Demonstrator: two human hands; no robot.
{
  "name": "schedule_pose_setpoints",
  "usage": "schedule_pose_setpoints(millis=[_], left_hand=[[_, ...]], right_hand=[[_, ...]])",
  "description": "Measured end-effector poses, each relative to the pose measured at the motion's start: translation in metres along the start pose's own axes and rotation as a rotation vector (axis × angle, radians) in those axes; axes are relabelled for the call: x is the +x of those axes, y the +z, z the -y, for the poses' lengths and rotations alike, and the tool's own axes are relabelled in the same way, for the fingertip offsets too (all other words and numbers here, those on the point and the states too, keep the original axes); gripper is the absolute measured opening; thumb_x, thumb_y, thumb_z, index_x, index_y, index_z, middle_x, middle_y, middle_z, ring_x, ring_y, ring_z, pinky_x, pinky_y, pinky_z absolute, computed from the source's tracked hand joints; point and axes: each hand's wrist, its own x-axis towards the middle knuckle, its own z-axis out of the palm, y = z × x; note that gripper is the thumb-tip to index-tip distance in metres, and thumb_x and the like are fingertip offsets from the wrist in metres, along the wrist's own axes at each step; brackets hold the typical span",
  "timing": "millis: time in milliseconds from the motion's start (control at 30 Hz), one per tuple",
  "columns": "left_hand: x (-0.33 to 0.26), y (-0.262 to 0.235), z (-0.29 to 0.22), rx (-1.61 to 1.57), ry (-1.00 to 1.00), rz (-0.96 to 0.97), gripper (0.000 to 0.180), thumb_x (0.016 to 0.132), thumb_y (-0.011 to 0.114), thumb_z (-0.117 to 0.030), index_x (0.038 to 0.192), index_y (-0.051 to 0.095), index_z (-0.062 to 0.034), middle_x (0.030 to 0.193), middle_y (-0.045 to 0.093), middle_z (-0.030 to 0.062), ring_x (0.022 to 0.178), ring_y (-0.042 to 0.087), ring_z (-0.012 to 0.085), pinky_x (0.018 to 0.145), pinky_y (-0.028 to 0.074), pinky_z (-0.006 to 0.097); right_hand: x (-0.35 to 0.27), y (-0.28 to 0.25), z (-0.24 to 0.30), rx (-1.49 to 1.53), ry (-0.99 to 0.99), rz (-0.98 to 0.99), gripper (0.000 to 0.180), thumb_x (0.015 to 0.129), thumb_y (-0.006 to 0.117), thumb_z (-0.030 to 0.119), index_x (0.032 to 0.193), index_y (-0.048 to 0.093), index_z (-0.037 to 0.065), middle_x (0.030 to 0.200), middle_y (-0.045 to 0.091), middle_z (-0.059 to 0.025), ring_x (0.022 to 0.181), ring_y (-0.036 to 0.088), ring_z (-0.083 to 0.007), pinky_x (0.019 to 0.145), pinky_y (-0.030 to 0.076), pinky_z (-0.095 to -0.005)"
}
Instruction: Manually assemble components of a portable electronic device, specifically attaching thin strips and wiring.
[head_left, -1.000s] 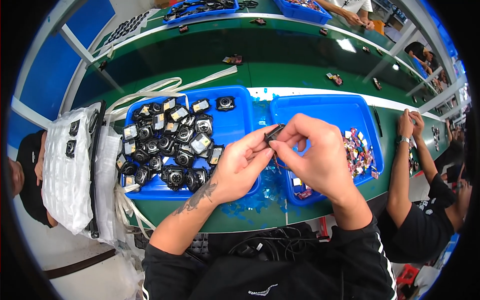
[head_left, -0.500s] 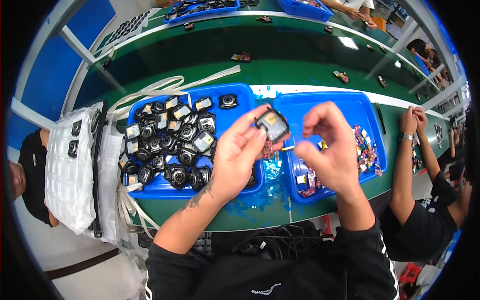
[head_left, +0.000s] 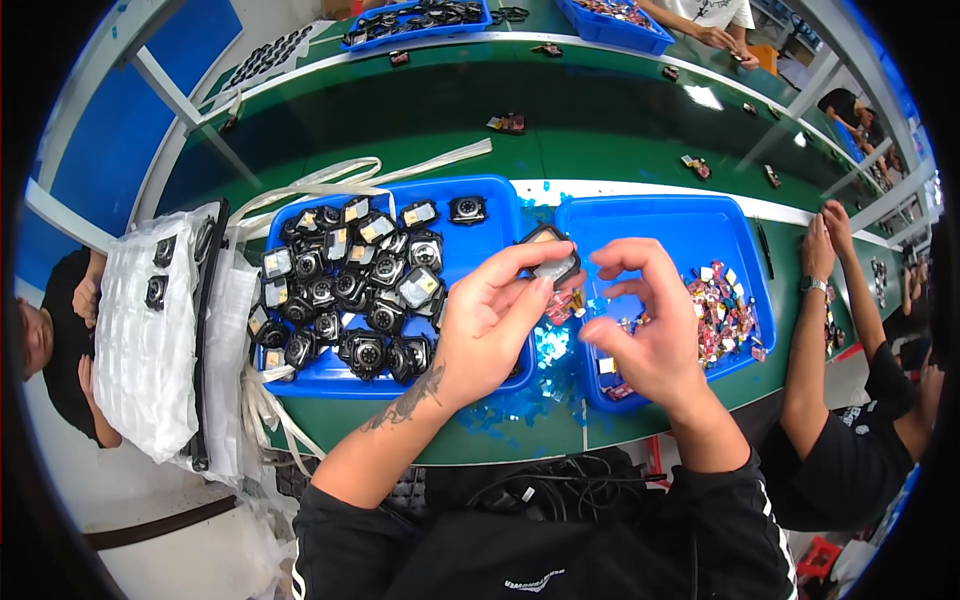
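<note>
Black-framed and small, a square module [head_left: 548, 262] with a pale shiny face sits pinched at its edges by the left hand [head_left: 490, 320] fingers [head_left: 520, 268], held in the middle of the frame above the gap between two blue trays [head_left: 480, 200]. The right hand [head_left: 645, 335] hovers just beside it, fingers curled and slightly apart, gripping nothing I can make out. Such a light edge grip could slip, dropping the module among the blue film scraps [head_left: 545, 345] on the green surface [head_left: 600, 140].
</note>
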Motion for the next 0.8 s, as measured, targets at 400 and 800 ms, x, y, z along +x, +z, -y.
schedule_pose_setpoints(millis=[400, 800], left_hand=[[0.003, 0.001, -0.004, 0.687, 0.293, 0.011, 0.037, 0.086, 0.068, -0.004, 0.123, 0.062, -0.0025, 0.103, 0.064, 0.0162, 0.094, 0.068, 0.0258, 0.075, 0.055, 0.033], [0.001, 0.0, -0.005, 1.014, 0.606, 0.015, 0.025, 0.071, 0.076, 0.002, 0.095, 0.072, -0.0022, 0.107, 0.069, 0.0132, 0.088, 0.07, 0.0255, 0.073, 0.058, 0.032]], right_hand=[[-0.008, 0.002, -0.012, 0.148, 0.098, -0.091, 0.014, 0.084, 0.071, 0.002, 0.097, 0.066, 0.003, 0.09, 0.068, -0.0075, 0.075, 0.065, -0.0129, 0.065, 0.054, -0.0249], [-0.006, -0.027, 0.003, 0.197, 0.164, 0.072, 0.014, 0.084, 0.069, 0.002, 0.098, 0.068, -0.003, 0.088, 0.067, -0.0099, 0.08, 0.066, -0.0147, 0.066, 0.054, -0.023]])
